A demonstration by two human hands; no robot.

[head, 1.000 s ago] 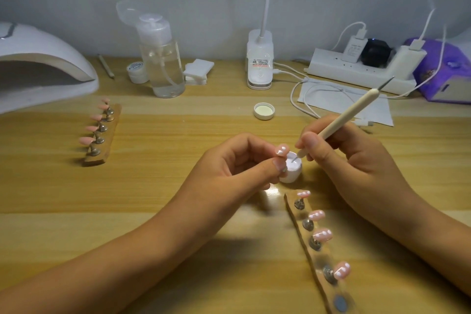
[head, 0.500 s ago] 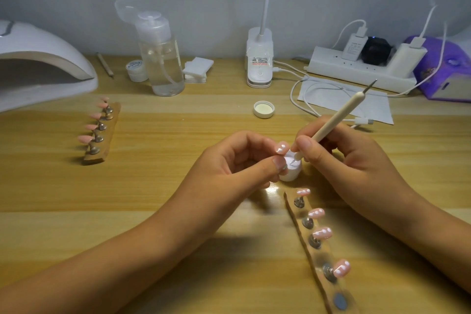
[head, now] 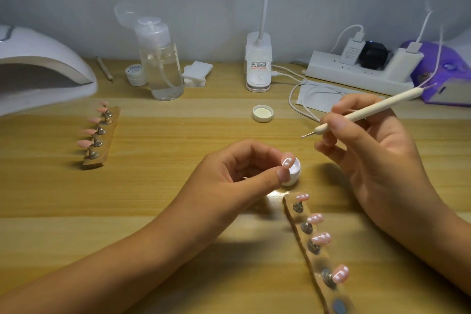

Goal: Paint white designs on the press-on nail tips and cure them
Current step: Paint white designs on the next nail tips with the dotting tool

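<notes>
My left hand pinches a pink nail tip with white dots between thumb and forefinger, right in front of a small white paint jar. My right hand holds a cream dotting pen, lifted up and to the right of the jar, its white-tipped metal point aimed left. A clear strip holder runs toward me with several dotted pink tips on metal studs. A second holder at the left carries several plain pink tips. The white curing lamp stands at the far left.
The jar's white cap lies mid-table. Along the back stand a clear pump bottle, a small white pot, cotton pads, a desk lamp base, a power strip with cables, and a purple box.
My right hand has lifted the pen out of the paint jar and drawn it up and to the right. My left hand stays put with the nail tip.
</notes>
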